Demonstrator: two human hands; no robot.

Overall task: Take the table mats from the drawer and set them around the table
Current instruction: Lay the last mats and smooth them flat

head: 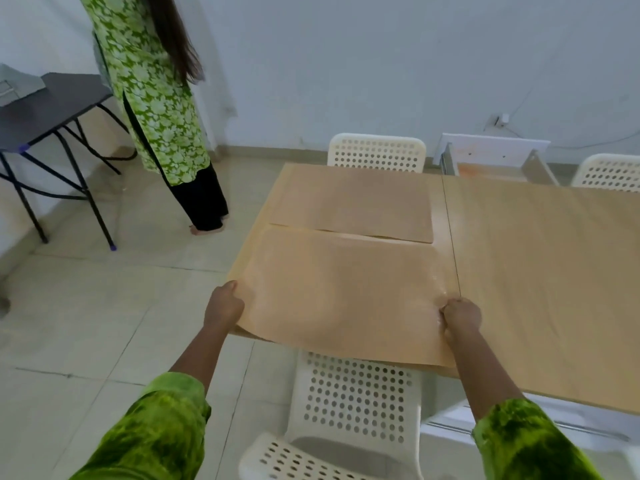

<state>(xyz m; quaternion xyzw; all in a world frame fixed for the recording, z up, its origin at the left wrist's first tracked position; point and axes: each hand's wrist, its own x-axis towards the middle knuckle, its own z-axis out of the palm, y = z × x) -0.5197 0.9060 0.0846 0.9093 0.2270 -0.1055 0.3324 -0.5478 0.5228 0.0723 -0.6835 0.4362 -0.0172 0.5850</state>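
Pale wall, tiled floor, wooden table (536, 265) running from centre out to 3 o'clock.

Done so far: far mat (353, 202) laid flat at 12 o'clock on the left table section, in front of the far chair (377, 152).

In hand: near mat (339, 292), directly at 6 o'clock of the far mat, edges nearly touching. Mostly down on the table, near edge overhanging above the near chair (356, 393). Not squared up yet.

Left hand (223, 304) at the mat's 9 o'clock edge, fingers curled and pinching it. Right hand (462, 315) at the 3 o'clock edge, fingers closed tight on it, mat puckered at the grip.

Drawer (495, 157) pulled open at 1 o'clock beyond the table. Cannot tell whether more mats are inside.

Left to do, as a judgement: push this mat in and release, then cover the right section, bare so far, with a second far chair (609, 171) at 2 o'clock suggesting at least one more place. Looks about halfway at best.

Off-task: another person (156, 91) standing at 11 o'clock beside a dark folding table (52, 105).
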